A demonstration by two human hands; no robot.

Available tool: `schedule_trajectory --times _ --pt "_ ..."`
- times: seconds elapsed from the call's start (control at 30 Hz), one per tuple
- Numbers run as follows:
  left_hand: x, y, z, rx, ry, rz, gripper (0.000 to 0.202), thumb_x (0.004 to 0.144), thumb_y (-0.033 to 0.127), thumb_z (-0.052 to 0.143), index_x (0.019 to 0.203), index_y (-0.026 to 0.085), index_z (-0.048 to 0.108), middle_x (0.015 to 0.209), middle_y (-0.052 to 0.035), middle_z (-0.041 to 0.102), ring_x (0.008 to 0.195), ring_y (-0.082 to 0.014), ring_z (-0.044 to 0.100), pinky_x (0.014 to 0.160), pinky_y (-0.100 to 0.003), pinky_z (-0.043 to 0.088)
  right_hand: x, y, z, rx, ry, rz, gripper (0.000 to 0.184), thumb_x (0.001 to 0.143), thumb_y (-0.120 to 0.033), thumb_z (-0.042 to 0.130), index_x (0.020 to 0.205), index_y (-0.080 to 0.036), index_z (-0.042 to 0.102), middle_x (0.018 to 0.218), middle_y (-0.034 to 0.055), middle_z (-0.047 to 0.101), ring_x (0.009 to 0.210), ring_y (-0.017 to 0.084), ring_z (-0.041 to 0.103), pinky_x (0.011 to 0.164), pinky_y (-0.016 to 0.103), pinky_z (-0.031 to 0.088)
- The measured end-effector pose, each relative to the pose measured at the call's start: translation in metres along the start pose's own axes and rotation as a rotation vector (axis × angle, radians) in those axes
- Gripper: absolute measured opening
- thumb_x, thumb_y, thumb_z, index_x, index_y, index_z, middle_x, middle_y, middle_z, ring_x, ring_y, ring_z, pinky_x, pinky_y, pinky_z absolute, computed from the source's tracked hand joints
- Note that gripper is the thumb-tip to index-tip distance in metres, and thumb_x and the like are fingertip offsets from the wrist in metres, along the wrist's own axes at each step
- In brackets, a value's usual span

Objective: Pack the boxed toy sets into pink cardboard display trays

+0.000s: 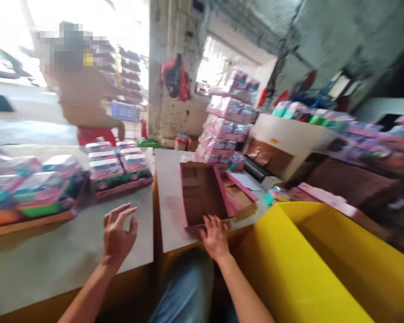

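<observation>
My left hand [118,233] hovers above the pale table [54,255] with its fingers spread apart, and it holds nothing. My right hand [215,235] rests on the near edge of an open pink cardboard box [202,193] whose brown inside shows. Its fingers lie over the box's rim. Beside that box on the right lies a second flattened pink box [239,193]. The whole picture is smeared by motion.
A big yellow bin [323,264] stands at the lower right. Trays of wrapped colourful packs [117,168] sit on the left table, and more stacked packs [225,121] at the back. A person [84,98] stands beyond the table at the left.
</observation>
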State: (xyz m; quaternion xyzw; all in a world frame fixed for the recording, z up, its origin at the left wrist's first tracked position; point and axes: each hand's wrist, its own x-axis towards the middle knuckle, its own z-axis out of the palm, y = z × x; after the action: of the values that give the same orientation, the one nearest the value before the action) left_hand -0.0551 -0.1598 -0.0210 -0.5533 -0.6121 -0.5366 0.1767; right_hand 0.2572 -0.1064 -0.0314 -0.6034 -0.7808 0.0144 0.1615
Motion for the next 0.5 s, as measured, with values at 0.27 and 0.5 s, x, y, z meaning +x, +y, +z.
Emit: schedule_trajectory --times 0.27,0.5 --pt "0.001 0.030 0.035 -0.094 -0.264 -0.150 0.032 0.095 0.037 0.046 0.115 0.018 0.063 0.124 -0.0112 0.061 0.119 -0.0243 0.055 0.107 -0.043 0.042 -0.036 -0.016 -0.026 0.108 0.040 -0.117 0.012 0.089 -0.018 0.062 0.096 -0.026 0.067 0.101 0.0026 0.065 0.105 0.024 0.053 0.093 0.041 0.035" --pt "0.050 0.035 0.063 0.251 -0.926 -0.522 0.050 0.096 0.046 0.042 0.122 0.007 0.061 0.125 -0.0226 0.062 0.118 -0.0329 0.060 0.096 -0.040 0.049 -0.053 -0.034 -0.065 0.256 -0.043 -0.147 0.026 0.097 -0.044 0.053 0.111 -0.025 0.064 0.107 0.0055 0.066 0.103 0.024 0.059 0.091 0.036 0.044"
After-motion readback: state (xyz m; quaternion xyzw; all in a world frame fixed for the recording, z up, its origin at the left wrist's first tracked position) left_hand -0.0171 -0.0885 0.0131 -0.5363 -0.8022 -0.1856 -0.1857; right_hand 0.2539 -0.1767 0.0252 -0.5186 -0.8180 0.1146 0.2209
